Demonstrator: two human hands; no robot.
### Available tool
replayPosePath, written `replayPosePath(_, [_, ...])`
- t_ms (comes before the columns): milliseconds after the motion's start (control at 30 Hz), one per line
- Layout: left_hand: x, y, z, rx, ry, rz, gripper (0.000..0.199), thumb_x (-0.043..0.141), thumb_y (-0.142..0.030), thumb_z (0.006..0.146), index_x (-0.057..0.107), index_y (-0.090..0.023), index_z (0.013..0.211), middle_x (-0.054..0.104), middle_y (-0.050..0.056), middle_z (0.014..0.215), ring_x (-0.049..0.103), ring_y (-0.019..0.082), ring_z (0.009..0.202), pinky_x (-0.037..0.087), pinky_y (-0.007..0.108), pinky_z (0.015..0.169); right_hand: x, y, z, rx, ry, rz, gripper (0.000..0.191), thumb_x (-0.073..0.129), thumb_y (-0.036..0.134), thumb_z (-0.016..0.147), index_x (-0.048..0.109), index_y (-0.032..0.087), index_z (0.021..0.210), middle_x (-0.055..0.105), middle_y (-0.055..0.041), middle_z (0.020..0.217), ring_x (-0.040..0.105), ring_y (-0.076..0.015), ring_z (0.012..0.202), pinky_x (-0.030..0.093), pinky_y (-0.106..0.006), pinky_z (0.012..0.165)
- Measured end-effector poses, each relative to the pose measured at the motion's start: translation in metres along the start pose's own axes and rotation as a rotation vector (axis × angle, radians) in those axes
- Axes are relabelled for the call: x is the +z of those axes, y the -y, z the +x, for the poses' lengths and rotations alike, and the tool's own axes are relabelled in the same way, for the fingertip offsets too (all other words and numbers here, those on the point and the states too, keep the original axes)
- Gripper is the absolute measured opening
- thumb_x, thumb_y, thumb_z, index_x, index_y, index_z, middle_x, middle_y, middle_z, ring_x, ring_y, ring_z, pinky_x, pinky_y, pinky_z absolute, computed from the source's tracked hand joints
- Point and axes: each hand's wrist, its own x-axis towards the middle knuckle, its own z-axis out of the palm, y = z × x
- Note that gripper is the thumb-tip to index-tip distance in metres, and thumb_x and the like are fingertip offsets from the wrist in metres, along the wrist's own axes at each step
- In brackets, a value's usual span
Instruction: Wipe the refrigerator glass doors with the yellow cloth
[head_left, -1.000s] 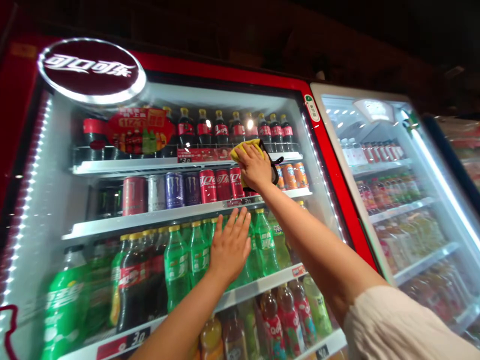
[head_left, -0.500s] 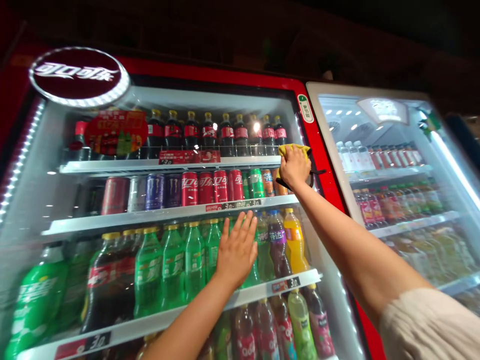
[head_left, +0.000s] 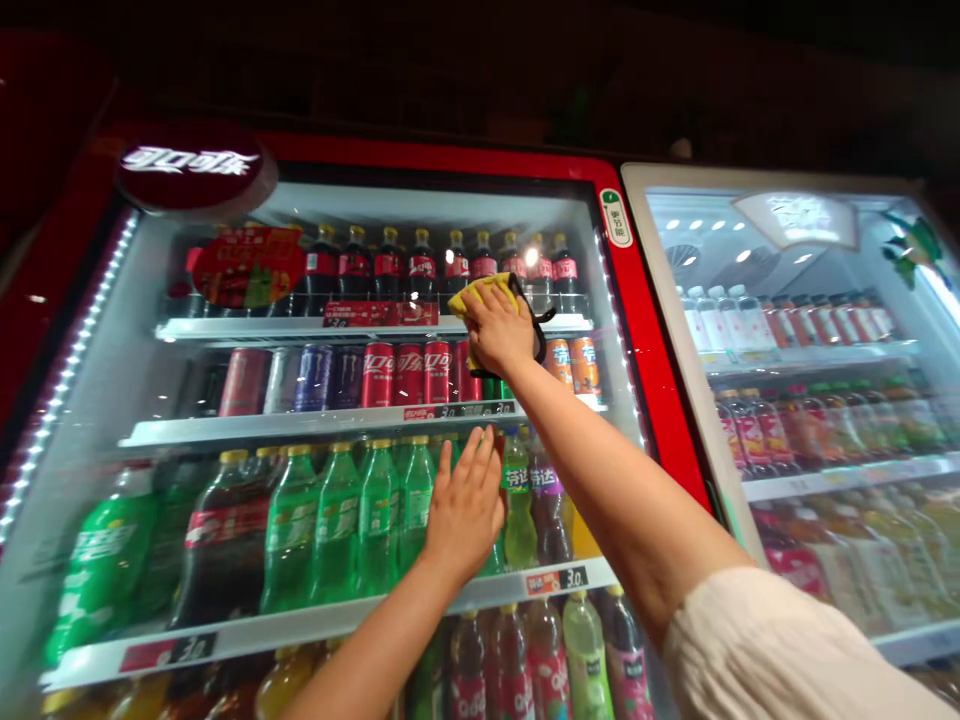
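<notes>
Yellow cloth (head_left: 478,286) lies under the right hand (head_left: 499,325), fingers lightly curled and holding it at the glass door (head_left: 390,208) — up and rightward of the left hand (head_left: 466,505), spread flat, holding nothing visible — long axis indeterminable.

From where I am standing, the round sign (head_left: 196,165) is displaying 可口可乐, and the red cans (head_left: 409,375) are bearing the same name. The door-frame sticker (head_left: 616,219) is reading 更节能. Shelf-edge price tags (head_left: 573,577) are showing 3.0. Two bottles (head_left: 518,515) are carrying 芬达; lower bottles (head_left: 550,672) are showing Qoo.
</notes>
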Motion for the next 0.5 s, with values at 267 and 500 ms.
replayPosePath(267, [0.001,-0.021,0.014,0.022,-0.021,-0.071,0.071,0.049,-0.036,0.102,0.019,-0.022,0.165,0.032,0.006,0.167,0.025,0.023,0.157,0.009,0.052,0.132,-0.021,-0.098,-0.02,0.318,-0.111,-0.087,0.051,0.038,0.035,0.103,0.047,0.026,0.152,0.035,-0.0081,0.168,0.03,-0.03,0.154,0.022,-0.061,0.123])
replayPosePath(500, [0.005,-0.044,0.017,0.032,0.001,-0.131,0.068,0.048,-0.035,0.102,0.022,-0.023,0.164,0.034,0.005,0.166,0.028,0.023,0.156,0.006,0.051,0.132,-0.039,-0.139,-0.053,0.291,-0.053,-0.167,0.052,0.037,0.035,0.105,0.043,0.026,0.155,0.034,-0.0082,0.168,0.03,-0.0284,0.155,0.019,-0.059,0.125])
